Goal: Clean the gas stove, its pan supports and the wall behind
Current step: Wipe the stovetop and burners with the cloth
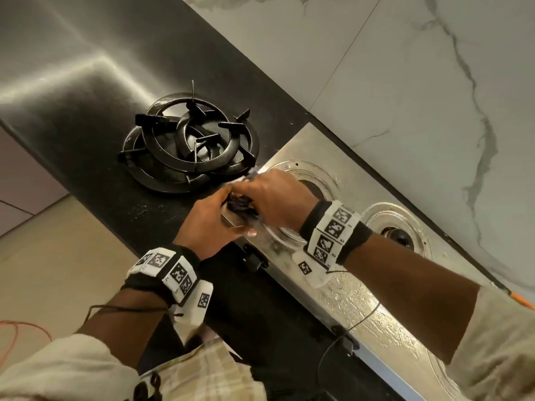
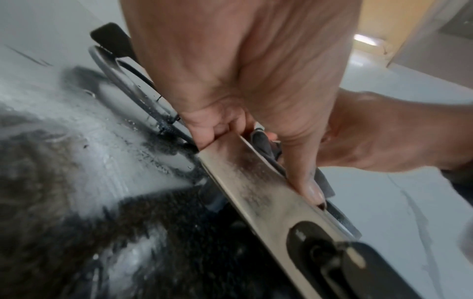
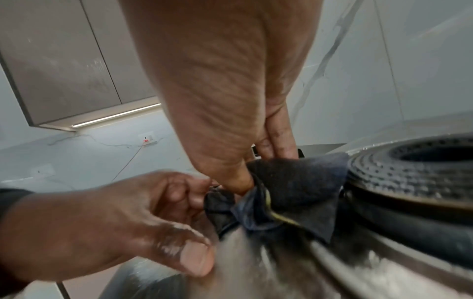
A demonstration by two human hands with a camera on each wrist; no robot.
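Here two hands, left hand (image 1: 208, 224) and right hand (image 1: 275, 198), both pinch one dark cloth (image 3: 294, 192) at the stove (image 1: 362, 296) corner; three stacked pan supports (image 1: 191, 146) lie just beside on the surface (image 1: 86, 91).

the head view looks steeply down, tilted, over both forearms at the shiny steel gas stove (image 1: 362, 296) on the black speckled stone bench (image 1: 95, 180). the left wrist view sits close along the stove's front edge (image 2: 258, 188). the right wrist view looks low, close beside a black ringed burner (image 3: 414, 172). all three share the crumpled dark cloth (image 3: 302, 194).

Left hand (image 1: 207, 224) and right hand (image 1: 275, 199) together, fingers curled.
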